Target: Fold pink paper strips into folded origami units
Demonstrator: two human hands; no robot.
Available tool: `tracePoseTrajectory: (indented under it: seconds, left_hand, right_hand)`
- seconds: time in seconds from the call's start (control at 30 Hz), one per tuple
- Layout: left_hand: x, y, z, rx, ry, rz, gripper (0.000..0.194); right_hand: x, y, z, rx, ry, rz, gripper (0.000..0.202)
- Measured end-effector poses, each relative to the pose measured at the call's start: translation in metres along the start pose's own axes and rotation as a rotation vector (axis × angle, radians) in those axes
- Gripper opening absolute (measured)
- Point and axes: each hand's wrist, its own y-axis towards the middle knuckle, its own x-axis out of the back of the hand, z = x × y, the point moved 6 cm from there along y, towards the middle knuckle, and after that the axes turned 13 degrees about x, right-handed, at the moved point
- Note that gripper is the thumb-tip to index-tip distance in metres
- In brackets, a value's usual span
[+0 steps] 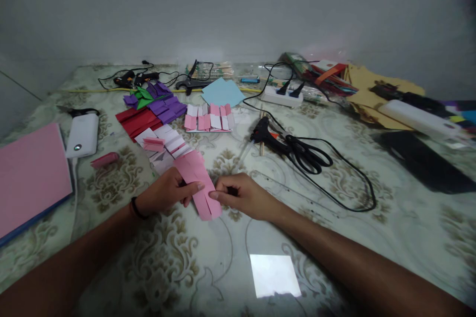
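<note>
A folded strip of pink paper [203, 195] is held between my two hands, slanting from upper left to lower right. My left hand [174, 190] grips its left side, thumb lying on top. At its right edge, my right hand [238, 193] pinches the paper between thumb and fingers. Just behind the strip lie folded white pieces [169, 138] with a small pink one on them. Further back are folded red paper [139, 121], purple paper [167, 109] and a pink-and-white folded row [208, 119].
A black glue gun [269, 136] with a coiled cable lies right of centre, near a clear ruler [293, 190]. A white power bank [83, 134] and pink sheets [35, 173] are at left. A power strip [283, 96] stands behind; a dark phone [427, 161] lies right.
</note>
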Motion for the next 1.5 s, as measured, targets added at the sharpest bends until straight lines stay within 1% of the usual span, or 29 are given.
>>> tracePoseTrajectory:
  seconds: [0.1,0.23,0.43,0.6,0.77,0.87,0.97,1.03,1.17,1.27,1.37,1.5]
  left_hand:
    - [0.000,0.001,0.000,0.007,-0.004,-0.005,0.050]
    - [0.000,0.002,-0.001,0.026,-0.041,-0.003,0.043]
    - [0.004,0.002,-0.002,0.028,-0.093,-0.028,0.051]
    - [0.006,0.004,0.003,0.037,-0.175,-0.060,0.047]
    - [0.008,0.004,0.003,0.035,-0.172,-0.085,0.043]
    - [0.006,0.003,-0.001,0.011,-0.161,-0.064,0.041]
    - [0.000,0.002,-0.006,-0.042,-0.163,0.004,0.032]
    - [-0.003,0.001,-0.007,-0.065,-0.158,0.038,0.030]
    - [-0.003,-0.003,-0.013,-0.153,-0.103,0.047,0.022]
    - [-0.005,-0.006,-0.019,-0.232,0.045,0.062,0.012]
    - [-0.010,-0.007,-0.020,-0.252,0.179,0.101,0.009]
    - [-0.014,-0.010,-0.020,-0.259,0.211,0.140,0.009]
  right_hand:
    - [0.000,0.000,0.000,-0.014,-0.019,-0.001,0.048]
    - [0.000,0.000,0.000,-0.027,-0.012,0.001,0.048]
    - [-0.002,0.000,-0.001,-0.015,0.013,0.026,0.043]
    - [-0.001,0.000,-0.001,-0.046,0.022,0.017,0.047]
    - [-0.001,0.001,0.004,-0.037,0.011,0.031,0.049]
    - [-0.002,0.000,0.005,-0.033,-0.021,0.047,0.049]
    - [-0.003,0.000,0.007,-0.024,-0.048,0.047,0.051]
    - [-0.005,-0.001,0.008,-0.015,-0.060,0.047,0.052]
    - [-0.007,-0.002,0.009,0.002,-0.092,0.076,0.050]
    - [-0.008,-0.003,0.008,0.023,-0.057,0.109,0.044]
    - [-0.010,-0.002,0.008,0.032,-0.031,0.132,0.041]
    - [-0.011,0.002,0.013,0.039,-0.028,0.119,0.047]
